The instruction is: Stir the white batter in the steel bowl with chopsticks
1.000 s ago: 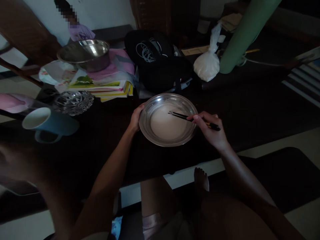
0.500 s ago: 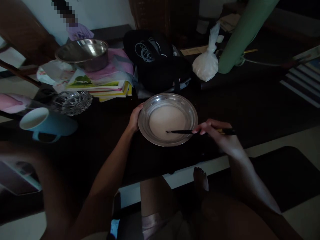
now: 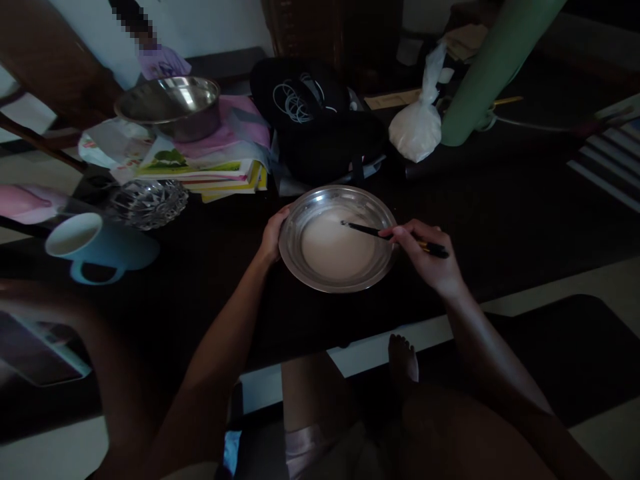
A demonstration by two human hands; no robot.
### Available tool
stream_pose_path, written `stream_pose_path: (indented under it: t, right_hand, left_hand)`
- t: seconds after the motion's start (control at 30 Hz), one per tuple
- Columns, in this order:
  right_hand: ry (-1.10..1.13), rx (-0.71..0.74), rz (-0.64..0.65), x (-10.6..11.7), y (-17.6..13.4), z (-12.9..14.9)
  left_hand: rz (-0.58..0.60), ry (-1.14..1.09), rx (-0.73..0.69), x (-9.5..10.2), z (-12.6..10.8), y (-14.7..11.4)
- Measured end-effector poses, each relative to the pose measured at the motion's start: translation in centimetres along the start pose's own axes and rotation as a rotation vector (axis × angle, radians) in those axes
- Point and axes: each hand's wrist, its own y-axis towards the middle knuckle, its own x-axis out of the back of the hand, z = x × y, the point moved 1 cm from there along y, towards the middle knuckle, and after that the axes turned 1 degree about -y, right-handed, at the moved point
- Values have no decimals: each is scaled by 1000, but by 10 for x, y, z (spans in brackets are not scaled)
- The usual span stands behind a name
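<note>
A shallow metal bowl [image 3: 290,257] rests on the dark table, holding a pale, milky batter-like mixture [image 3: 337,250]. My left hand [image 3: 274,233] grips the bowl's left rim; its fingers are partly hidden beneath and behind the rim. From the right, my right hand [image 3: 425,250] is closed around black chopsticks [image 3: 364,229] with a gold band. Their tips, coated with some white, reach the upper part of the mixture.
Behind stand a black bag [image 3: 320,143], a knotted bag of white powder [image 3: 416,133] and a green cylinder [image 3: 480,87]. At left are a second metal bowl [image 3: 173,127] on books, a glass dish [image 3: 150,203] and a blue mug [image 3: 107,247]. Another person's arm [image 3: 65,310] is beside a tablet-like device [image 3: 43,350].
My right hand has shifted up and slightly left, carrying the chopstick tips from the lower part of the mixture to its upper part. My left hand still holds the rim.
</note>
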Motion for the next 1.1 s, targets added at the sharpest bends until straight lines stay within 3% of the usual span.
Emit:
stream_pose_path:
  t: [0.17,0.33,0.53,0.73,0.83,1.1]
  right_hand:
    - [-16,-118,-95,29,-8,9]
    - [132,-219,-14,41,-18,18]
    - [164,-156,118,16,-19,23]
    - [105,-14,133,-17,-9,10]
    - [115,13,55,-16,-8,5]
    - [127,-76,-213,12,-24,12]
  left_hand:
    - [-3,9,11,0,1,0]
    - [-12,-6,11,-1,-1,-1]
    - [-20,16,11,-1,-2,-1]
    - [-40,1,33,0,-1,-1]
    - [-30,-13,37,0,-1,-1]
    - [-23,-18,25,-1,-1,-1]
